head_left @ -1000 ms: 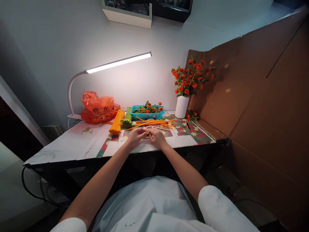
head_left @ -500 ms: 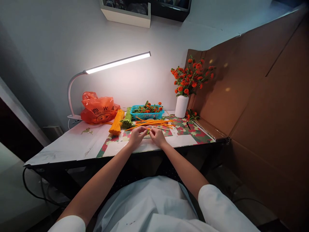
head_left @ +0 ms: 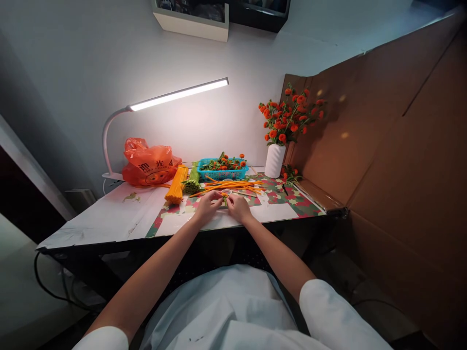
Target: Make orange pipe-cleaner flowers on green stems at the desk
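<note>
Close together over the front of the table, my left hand (head_left: 207, 207) and my right hand (head_left: 238, 208) pinch a small orange-and-green pipe-cleaner flower (head_left: 224, 198) between their fingertips. Its orange part shows at the top, green below; the fingers cover much of it. Just behind the hands lie loose orange pipe cleaners (head_left: 233, 184) and a white ring-shaped thing (head_left: 226, 192), perhaps a tape roll. A bundle of yellow-orange pipe cleaners (head_left: 177, 185) and a green bundle (head_left: 192, 181) lie to the left.
A blue basket (head_left: 222, 174) of small orange flowers stands behind. To its left are an orange plastic bag (head_left: 151, 163) and a lit desk lamp (head_left: 178, 95). A white vase (head_left: 275, 160) with orange flowers stands at the right, before a cardboard wall (head_left: 386, 126).
The fingertips have shifted slightly, and more of the small orange-and-green flower shows between them. Both hands stay in nearly the same place.
</note>
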A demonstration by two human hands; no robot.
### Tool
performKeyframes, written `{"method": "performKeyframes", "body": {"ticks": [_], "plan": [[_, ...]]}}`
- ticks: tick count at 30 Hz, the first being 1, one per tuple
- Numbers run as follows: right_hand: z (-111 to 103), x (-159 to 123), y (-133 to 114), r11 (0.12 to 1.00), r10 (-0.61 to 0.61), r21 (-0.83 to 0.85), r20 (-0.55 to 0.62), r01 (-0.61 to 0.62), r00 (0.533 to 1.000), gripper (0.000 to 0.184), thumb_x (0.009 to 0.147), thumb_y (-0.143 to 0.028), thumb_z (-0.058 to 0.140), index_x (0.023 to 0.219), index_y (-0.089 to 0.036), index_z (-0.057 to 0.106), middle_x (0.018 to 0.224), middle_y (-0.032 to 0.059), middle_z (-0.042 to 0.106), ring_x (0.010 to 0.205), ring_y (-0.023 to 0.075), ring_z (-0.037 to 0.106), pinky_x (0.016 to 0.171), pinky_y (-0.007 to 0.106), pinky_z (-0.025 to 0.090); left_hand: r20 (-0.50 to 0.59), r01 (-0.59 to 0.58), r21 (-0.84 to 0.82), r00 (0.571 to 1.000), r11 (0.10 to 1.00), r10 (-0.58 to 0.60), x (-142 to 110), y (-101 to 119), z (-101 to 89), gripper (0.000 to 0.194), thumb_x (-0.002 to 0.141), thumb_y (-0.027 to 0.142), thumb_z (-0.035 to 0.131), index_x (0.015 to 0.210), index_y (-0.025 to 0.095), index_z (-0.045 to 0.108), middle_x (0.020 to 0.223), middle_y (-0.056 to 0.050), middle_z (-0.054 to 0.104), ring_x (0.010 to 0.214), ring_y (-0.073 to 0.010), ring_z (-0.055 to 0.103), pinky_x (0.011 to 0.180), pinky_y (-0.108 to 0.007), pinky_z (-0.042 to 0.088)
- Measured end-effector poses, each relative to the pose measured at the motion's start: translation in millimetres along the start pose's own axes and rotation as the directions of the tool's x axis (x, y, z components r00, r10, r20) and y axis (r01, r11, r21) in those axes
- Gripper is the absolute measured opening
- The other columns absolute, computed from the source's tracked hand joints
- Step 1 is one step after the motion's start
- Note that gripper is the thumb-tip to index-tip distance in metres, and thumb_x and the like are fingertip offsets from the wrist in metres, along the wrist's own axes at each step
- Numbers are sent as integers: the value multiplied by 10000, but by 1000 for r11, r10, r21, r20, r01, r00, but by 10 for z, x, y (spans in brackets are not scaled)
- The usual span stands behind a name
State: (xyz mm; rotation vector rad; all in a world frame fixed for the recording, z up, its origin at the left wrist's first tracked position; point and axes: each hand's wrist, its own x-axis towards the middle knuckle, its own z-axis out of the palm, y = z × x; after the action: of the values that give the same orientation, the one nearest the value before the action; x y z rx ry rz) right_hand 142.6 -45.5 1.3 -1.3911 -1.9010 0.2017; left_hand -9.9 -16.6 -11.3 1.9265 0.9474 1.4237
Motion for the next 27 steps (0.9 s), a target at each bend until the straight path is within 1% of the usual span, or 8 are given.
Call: {"method": "performKeyframes", "body": {"ticks": [4,8,11,14,17,19,23,27], "plan": [[0,7,22,997,-43,71,-12,44,999,189,843,-193,480,663,-181,534,628,-5,551,596,130,456,575,233,273,5,-16,-28,1000,999,16,-7,24,-4,188,714,337,665,765,164,612,893,-79,684,821,-195,650,720,-309,514],[2,-5,35,984,-139,111,-34,142,990,193,812,-168,459,621,-189,479,600,-18,494,576,122,414,563,233,272,37,-5,-28,999,1000,6,-15,76,-25,210,718,373,660,725,171,602,762,-33,653,688,-161,624,626,-267,502],[12,-18,42,970,-227,84,-8,226,974,202,800,-157,467,603,-194,436,604,-17,474,592,124,402,579,234,277,64,-15,29,998,999,13,-27,137,-62,249,734,410,644,670,177,588,661,-7,602,592,-138,584,533,-234,476],[17,-26,56,959,-281,38,25,280,959,202,793,-143,480,604,-195,429,622,-13,472,620,130,405,607,239,293,110,-60,92,993,994,50,-37,203,-96,234,723,414,658,698,183,630,685,-22,618,623,-148,594,500,-218,480],[2,-30,65,957,-291,19,46,290,956,193,800,-149,495,618,-193,448,643,-5,483,648,138,418,629,245,307,168,-126,129,980,984,104,-40,239,-110,219,743,400,639,705,186,671,794,-61,681,717,-169,622,529,-220,498],[-13,-32,59,958,-285,15,60,285,957,192,805,-146,494,624,-192,452,658,1,491,666,142,427,637,248,310,177,-144,162,978,976,114,-37,233,-113,203,757,373,625,694,188,684,793,-63,698,725,-172,622,554,-226,496],[-14,-29,37,963,-270,28,75,268,960,207,811,-118,463,622,-194,429,674,5,494,670,143,429,626,246,303,154,-111,241,985,964,75,-31,164,-99,197,780,338,587,724,184,697,674,-31,680,632,-155,594,581,-241,472],[35,-3,57,976,-218,37,48,216,975,223,807,-132,477,606,-198,408,649,1,487,658,142,433,618,247,303,77,-110,292,993,950,91,-29,95,-42,195,779,336,573,695,190,672,647,-23,656,605,-151,572,564,-241,447]]}}
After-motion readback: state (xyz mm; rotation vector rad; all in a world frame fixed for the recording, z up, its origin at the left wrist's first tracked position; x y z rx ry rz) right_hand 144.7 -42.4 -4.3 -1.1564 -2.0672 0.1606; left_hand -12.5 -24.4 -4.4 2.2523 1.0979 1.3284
